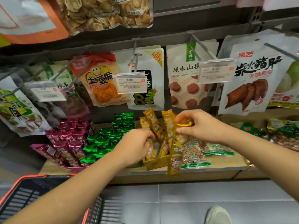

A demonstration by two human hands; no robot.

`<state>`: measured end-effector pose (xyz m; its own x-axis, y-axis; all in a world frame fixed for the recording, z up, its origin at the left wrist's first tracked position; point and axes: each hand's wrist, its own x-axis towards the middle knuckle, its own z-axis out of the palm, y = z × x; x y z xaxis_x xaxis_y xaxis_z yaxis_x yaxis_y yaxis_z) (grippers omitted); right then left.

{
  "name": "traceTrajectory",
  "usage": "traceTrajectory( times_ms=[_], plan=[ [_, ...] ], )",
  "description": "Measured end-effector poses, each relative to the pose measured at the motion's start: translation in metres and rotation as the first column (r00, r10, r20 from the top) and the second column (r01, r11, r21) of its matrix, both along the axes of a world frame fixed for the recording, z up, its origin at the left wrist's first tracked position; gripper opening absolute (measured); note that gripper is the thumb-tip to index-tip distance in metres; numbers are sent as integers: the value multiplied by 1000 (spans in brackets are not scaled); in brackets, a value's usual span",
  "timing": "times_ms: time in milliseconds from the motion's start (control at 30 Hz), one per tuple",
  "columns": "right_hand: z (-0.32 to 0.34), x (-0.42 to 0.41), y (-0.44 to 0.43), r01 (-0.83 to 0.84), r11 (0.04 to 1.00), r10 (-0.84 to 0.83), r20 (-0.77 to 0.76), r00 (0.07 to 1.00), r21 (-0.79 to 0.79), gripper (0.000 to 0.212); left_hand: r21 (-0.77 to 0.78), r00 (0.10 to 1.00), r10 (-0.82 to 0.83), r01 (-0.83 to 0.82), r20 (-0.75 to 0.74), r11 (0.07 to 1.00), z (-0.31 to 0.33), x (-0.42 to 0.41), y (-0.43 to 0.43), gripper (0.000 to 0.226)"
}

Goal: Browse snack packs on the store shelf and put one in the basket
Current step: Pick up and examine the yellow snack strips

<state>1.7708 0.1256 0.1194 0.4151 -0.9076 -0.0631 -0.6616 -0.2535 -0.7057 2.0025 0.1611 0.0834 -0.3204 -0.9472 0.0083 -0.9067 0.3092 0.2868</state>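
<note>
Red-rimmed black plastic basket (24, 189) noted below front-left corner of wooden shelf (223, 164). Left hand (134, 144) curled at boxed yellow packs (153, 123); grip cannot be told. Long yellow foil snack pack (176, 151), over front edge, pinched at top seal by right hand (199, 125); judged light, slippery.

A narrow open band lies between the hanging bags (145, 94) and the shelf board (218, 167). The bags' lower edges and the price tags (130, 83) jutting out on pegs come down close to the tops of the upright yellow packs (152, 122). The left hand (135, 144) and the right hand (197, 125) fill the room over the yellow box (155, 163).

Left of the box, green packs (103, 143) and magenta packs (69, 143) crowd the board. To its right, peanut bags (194, 152) lie flat, with free air above them. Below the board the grey floor (194, 199) is open. The left forearm partly crosses the mouth of the basket (21, 198).
</note>
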Motion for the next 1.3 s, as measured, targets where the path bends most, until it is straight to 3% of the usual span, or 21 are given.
traceTrajectory(
  times_ms=[67, 133, 200, 333, 433, 533, 600, 733, 867, 967, 1167, 1300],
  plan=[
    [-14, -7, -8, 103, 991, -119, 196, 973, 86, 21, -34, 985, -17, 23, 174, 999, -2, 2, -21, 33],
    [-29, -8, -14, 176, 968, -237, 438, 867, 177, 18, -74, 927, -31, 63, 375, 995, -7, -2, -42, 30],
    [-45, -8, -20, 258, 949, -316, 552, 772, 183, 20, -128, 858, 19, 54, 512, 990, -10, -9, -62, 27],
    [-77, -1, -28, 327, 928, -364, 617, 698, 177, 22, -154, 777, 102, -7, 621, 988, -22, -12, -100, 36],
    [-93, 11, -38, 330, 920, -381, 669, 637, 210, 26, -163, 806, 175, -100, 565, 982, -31, -8, -117, 42],
    [-106, 25, -54, 344, 921, -374, 656, 655, 182, 31, -147, 853, 266, -223, 450, 964, -35, -1, -128, 37],
    [-113, 32, -63, 321, 932, -352, 619, 702, 167, 37, -65, 838, 269, -271, 475, 960, -35, 5, -140, 30],
    [-128, 39, -71, 191, 969, -244, 493, 835, 156, 55, 171, 817, 104, -241, 568, 955, -37, 8, -159, 38],
    [-137, 41, -70, 187, 978, -210, 459, 863, 96, 57, 293, 879, -31, -124, 475, 948, -33, 8, -166, 37],
    [-134, 39, -69, 184, 980, -199, 413, 889, 76, 71, 239, 901, -8, -106, 434, 965, -31, 4, -163, 34],
    [-126, 38, -63, 247, 964, -222, 212, 952, -101, 84, 91, 850, 28, -89, 526, 992, -11, -12, -129, 47],
    [-128, 48, -64, 260, 966, -252, 204, 946, -10, 86, -51, 809, 34, -5, 587, 999, 1, -13, -95, 17]
  ],
)
